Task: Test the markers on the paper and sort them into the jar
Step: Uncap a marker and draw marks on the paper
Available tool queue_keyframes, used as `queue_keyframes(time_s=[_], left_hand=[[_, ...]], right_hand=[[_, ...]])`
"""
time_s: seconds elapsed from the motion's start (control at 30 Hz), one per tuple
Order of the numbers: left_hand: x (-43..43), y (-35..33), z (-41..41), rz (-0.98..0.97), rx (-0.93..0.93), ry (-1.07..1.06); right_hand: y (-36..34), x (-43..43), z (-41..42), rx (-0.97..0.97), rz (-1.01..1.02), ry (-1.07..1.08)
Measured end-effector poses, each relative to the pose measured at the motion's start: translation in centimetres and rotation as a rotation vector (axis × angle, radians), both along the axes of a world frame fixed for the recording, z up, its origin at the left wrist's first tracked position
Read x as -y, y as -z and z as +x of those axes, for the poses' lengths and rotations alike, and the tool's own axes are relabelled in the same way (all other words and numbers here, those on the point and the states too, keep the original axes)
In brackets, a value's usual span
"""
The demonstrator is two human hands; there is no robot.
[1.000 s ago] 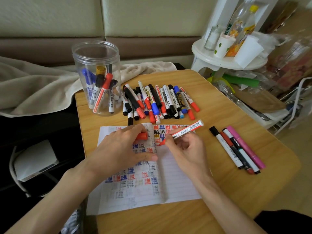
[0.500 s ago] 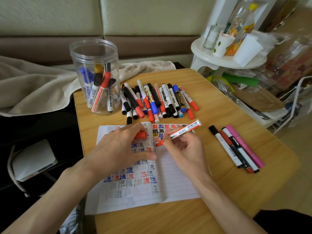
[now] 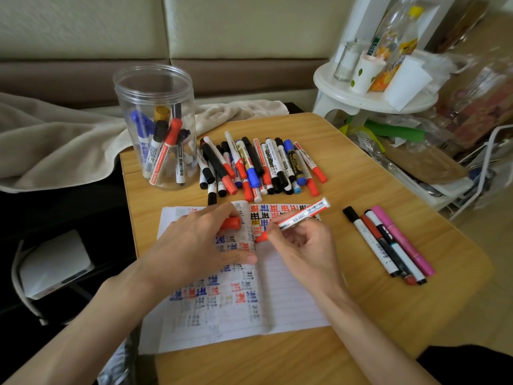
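**A:** Why does the left grip [image 3: 200,240] lie spread over the paper [image 3: 291,295]?

**B:** To pin the page against the pull of writing, I'd judge. Palm and thumb press flat, while the fingers hold the red cap [image 3: 231,223] tucked beneath them, ready for recapping.

**A:** And the right grip [image 3: 302,245]?

**B:** It is closed round the red marker [image 3: 301,217], pinching low on the barrel as one holds a pen. The nib pokes out just left of the fingertips and meets the paper near the fold, beside the rows of test marks. The white barrel slants up and to the right out of the hand, its end over the page's top edge.

**A:** Where does it go afterwards?

**B:** Likely into the jar [image 3: 155,87], which is at the far left of the desk [image 3: 361,184] with several markers leaning inside. The unsorted pile [image 3: 263,165] lies just beside it, beyond the paper. Four markers [image 3: 388,243] lie apart on the right, and I cannot tell why.
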State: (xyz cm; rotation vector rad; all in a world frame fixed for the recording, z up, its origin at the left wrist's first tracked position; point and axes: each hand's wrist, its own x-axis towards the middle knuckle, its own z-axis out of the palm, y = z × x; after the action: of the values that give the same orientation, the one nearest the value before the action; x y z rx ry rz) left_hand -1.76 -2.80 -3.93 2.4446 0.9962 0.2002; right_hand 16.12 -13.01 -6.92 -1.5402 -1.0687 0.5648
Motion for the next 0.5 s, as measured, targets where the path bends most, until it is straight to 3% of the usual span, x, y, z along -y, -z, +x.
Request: queue_keyframes(time_s=[0.5], left_hand=[[0.05, -0.12, 0.0, -0.012, 0.01, 0.002]], right_hand=[[-0.47, 0.12, -0.11, -0.023, -0.006, 0.106]])
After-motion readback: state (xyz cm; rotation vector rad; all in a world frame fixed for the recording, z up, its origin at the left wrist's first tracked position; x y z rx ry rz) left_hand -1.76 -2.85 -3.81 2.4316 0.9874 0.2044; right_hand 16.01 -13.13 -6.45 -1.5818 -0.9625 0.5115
